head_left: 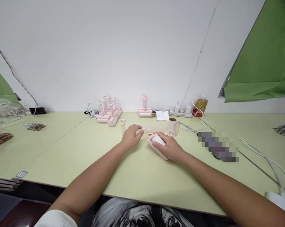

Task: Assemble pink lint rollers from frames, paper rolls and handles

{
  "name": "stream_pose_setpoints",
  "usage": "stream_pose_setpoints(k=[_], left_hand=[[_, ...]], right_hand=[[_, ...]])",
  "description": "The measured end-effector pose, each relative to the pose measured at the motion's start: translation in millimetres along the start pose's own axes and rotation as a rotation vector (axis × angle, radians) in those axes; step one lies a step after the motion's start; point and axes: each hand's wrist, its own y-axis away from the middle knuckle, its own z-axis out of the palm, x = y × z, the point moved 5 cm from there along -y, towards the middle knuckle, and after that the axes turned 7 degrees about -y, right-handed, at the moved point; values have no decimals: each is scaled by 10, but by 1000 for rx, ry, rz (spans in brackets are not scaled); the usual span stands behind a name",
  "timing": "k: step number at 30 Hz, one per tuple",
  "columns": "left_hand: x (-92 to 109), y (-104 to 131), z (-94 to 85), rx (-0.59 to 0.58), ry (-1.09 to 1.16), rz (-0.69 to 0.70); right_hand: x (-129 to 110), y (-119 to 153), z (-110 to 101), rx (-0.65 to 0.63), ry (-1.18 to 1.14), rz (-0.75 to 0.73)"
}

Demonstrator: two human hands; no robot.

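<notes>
My right hand is wrapped round a pink lint roller with a white roll in it, held tilted just above or on the table. My left hand is to its left, thumb and fingers apart, with nothing visible between them. Close to the left fingertips lies a pale pink, see-through cover. A pink handle with a bow-shaped top stands just left of that hand. Beyond my right hand are a white paper roll with a brown core and another pink handle.
Several pink lint rollers with upright handles stand by the wall, and another sits further right. A power strip, white paper and a drink bottle are at the back. White cables cross the table's right side.
</notes>
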Motion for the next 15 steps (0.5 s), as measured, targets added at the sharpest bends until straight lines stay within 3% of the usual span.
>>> stream_pose_setpoints(k=[4, 15], left_hand=[[-152, -48, 83, -50, -66, -52], [-169, 5, 183, -245, -314, -123]], right_hand=[[48, -2, -6, 23, 2, 68], [27, -2, -8, 31, 7, 78]])
